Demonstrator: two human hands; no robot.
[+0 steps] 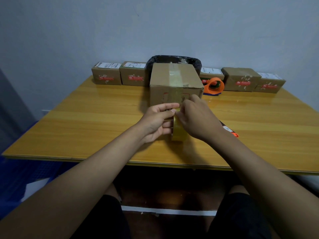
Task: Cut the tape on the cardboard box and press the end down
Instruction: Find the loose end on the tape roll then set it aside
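Just in front of the cardboard box's (174,87) near face, the left hand (156,122) holds a roll of clear tape (177,131) on edge, thumb and forefinger pinching at its top. The right hand (196,116) meets it from the other side, fingers curled onto the same strip of tape; what lies under them is hidden. The strip runs from beyond the fingers up the box's front and over its top. The box stands on the yellow wooden table (86,121), touching distance past both hands. Beyond the right hand, beside the box, lies an orange tape dispenser (214,87). Farther off, a row of small parcels (120,75) lines the wall, with a black-lined bin (174,60) behind the box.
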